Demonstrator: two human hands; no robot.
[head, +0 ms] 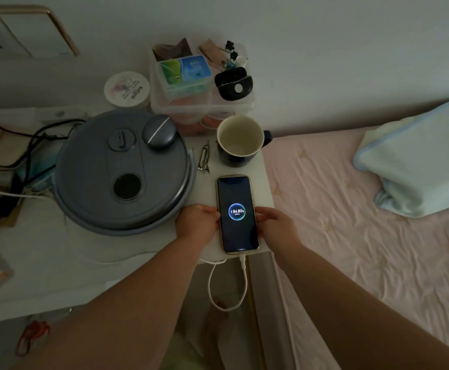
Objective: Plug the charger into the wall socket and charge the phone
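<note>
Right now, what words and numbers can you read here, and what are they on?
"86.80%" on the phone screen, inside a glowing ring; the tiny line under it is too small to read.
"Kefuzul", or close to it, on the round white lid; only partly legible, and its smaller print is blurred.
The label on the blue-green box in the clear organizer is too blurred to read.

Both forearms stretched forward, bare, converging toward each other. Left hand point(198, 222) palm down, fingertips curled inward toward the right hand point(276, 222). Right hand likewise palm down, thumb and fingertips point(260, 213) bent toward the left, a narrow gap between the two.
</note>
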